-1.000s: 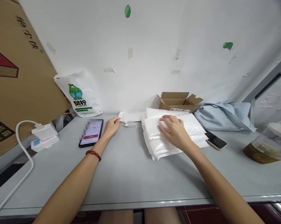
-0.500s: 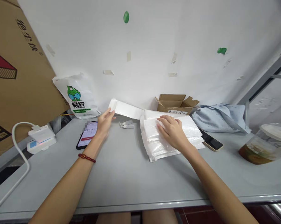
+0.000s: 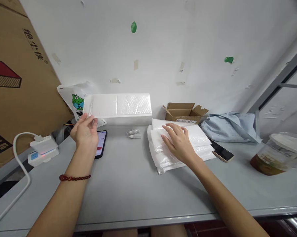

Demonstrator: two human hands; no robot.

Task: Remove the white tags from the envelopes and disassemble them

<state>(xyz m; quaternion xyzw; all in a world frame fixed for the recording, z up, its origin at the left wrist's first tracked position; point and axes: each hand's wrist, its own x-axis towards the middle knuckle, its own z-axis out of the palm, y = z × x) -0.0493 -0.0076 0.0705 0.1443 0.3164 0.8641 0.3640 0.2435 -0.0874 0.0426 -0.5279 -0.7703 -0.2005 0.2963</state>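
A long white bubble mailer (image 3: 121, 105) is pinched at its left end by my left hand (image 3: 85, 131). It is held up off the table, lengthwise in front of the wall. My right hand (image 3: 176, 141) lies with fingers spread on a stack of white bubble mailers (image 3: 160, 159) at the right of centre. Between the hands, two small white tags with loops (image 3: 134, 134) lie on the table. A phone (image 3: 101, 144) with a lit screen sits beside my left wrist and is partly hidden by it.
An open cardboard box (image 3: 183, 112) stands behind the stack. A second phone (image 3: 222, 151), a light blue cloth bag (image 3: 232, 126) and a plastic cup (image 3: 274, 154) are at right. At left are a white bag (image 3: 74, 90), white chargers (image 3: 43, 149) with a cable and a large carton (image 3: 22, 98).
My left hand has moved left and drawn the mailer away from the stack, and the mailer has turned its bubbled face toward me. My right hand has stayed on the stack.
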